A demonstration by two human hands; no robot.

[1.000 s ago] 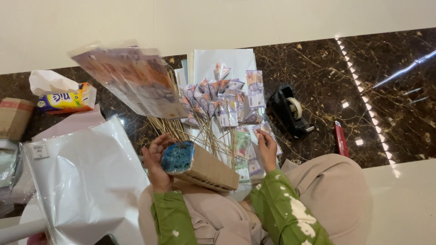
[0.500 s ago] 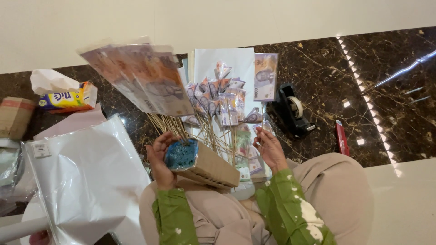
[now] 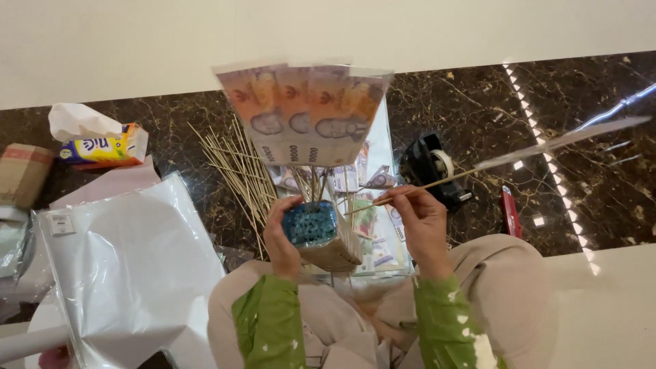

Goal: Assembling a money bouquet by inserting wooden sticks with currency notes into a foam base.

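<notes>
From the head view, our left hand [image 3: 285,236] wraps its fingers around a blue foam block [image 3: 311,223] bearing fanned banknotes [image 3: 304,113] on sticks. Our right hand [image 3: 420,222] pinches a skewer [image 3: 437,183] just beside the block, above our lap.

Dark marble floor [image 3: 581,137] carries loose skewers [image 3: 232,171], a tape dispenser [image 3: 434,167], tissue box [image 3: 102,147] and plastic sheets [image 3: 130,266].
</notes>
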